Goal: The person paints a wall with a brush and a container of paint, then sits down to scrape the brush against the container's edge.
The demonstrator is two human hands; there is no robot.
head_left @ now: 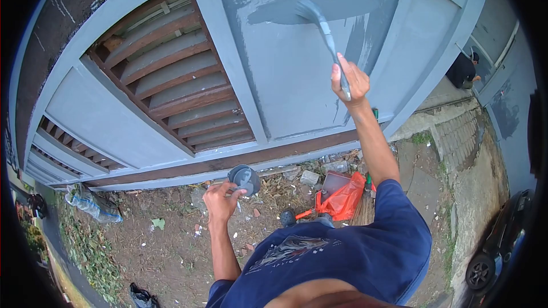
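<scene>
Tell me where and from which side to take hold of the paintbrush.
Take the paintbrush by the lower end of its handle, coming from below, as the right hand does. It slants up the wall panel, with its bristles against the paint, so that slim lower end is farthest from the bristles and likely the cleanest grip.

Before you, a flat, matt grey panel with streaky grey paint.
Brown slats look wooden; a crinkled orange plastic bag shines; your navy cloth shirt looks matt.
</scene>
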